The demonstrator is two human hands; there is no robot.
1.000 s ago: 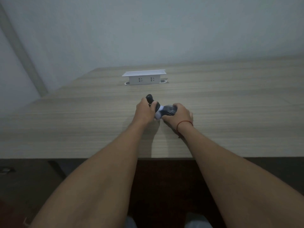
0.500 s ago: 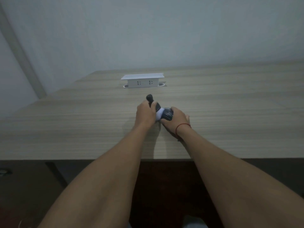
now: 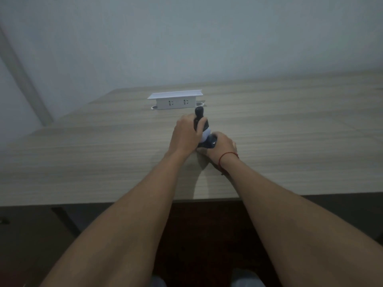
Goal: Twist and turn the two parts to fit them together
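A dark device with a white middle part (image 3: pixel 204 135) stands on the worktop (image 3: pixel 103 154), just in front of the white socket box (image 3: pixel 175 99). The left hand (image 3: pixel 186 135) grips its upper stem, and the right hand (image 3: pixel 222 147) grips its base. The two parts look still joined; no container is visible.

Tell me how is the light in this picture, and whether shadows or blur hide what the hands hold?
Head view: dim, bluish, soft all over. The left hand and right hand grip a dark gadget whose white middle shows, but its details are lost. A faint shadow lies on the table below the hands. The socket box is clear enough; the wide lens bends the table edge.
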